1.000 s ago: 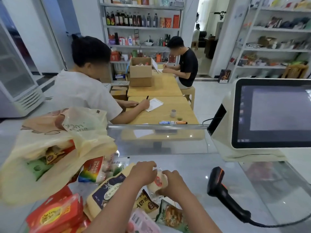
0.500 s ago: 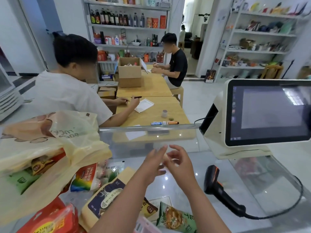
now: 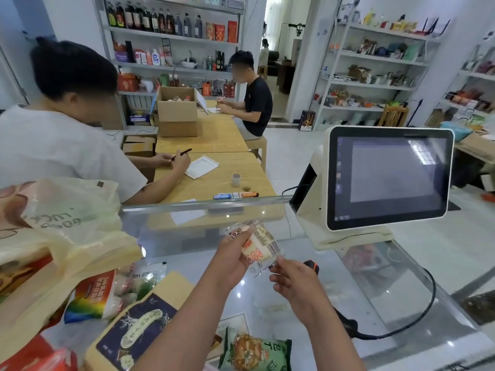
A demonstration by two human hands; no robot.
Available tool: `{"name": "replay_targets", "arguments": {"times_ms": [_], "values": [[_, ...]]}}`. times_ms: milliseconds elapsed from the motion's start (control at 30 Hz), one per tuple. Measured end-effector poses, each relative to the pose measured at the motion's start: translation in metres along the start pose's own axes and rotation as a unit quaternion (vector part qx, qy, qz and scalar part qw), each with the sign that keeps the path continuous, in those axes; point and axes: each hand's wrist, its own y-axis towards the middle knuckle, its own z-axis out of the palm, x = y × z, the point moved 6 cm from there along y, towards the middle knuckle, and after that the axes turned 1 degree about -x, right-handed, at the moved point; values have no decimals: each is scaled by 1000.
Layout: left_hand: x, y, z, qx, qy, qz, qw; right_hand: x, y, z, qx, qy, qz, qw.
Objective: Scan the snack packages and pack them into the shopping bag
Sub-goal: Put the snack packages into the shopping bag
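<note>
Along the bottom edge of the frame several packages lie on our glass bench (image 3: 267,298), unpacked: a green snack packet (image 3: 254,352), a dark blue pouch (image 3: 136,330) and a rainbow-printed pack (image 3: 91,298) at lower left. Just above centre we hold a small clear-wrapped snack (image 3: 258,243) clear of the bench. Our left hand (image 3: 231,259) grips its upper left side with thumb and curled fingers, while our right hand (image 3: 290,277) pinches its lower corner, barcode facing up. The handheld scanner (image 3: 312,265) lies just behind our right hand, not picked up. At the left of the frame the shopping bag (image 3: 61,236) stands open with some packs already inside. We judge the task partly done: this snack awaits scanning, and the rest follow. Farther right stands the register screen (image 3: 388,178).
</note>
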Motion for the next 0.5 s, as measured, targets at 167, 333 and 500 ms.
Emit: {"name": "replay_targets", "arguments": {"times_ms": [167,333,500], "values": [[13,3,3,-6,-10,0,1000,3,4,-17,8,8,-24,1000],[44,11,0,-43,-38,-4,998,-5,10,-33,-4,16,-24,1000],[77,8,3,-55,-21,-51,997,-8,17,-52,-11,31,-39,999]]}}
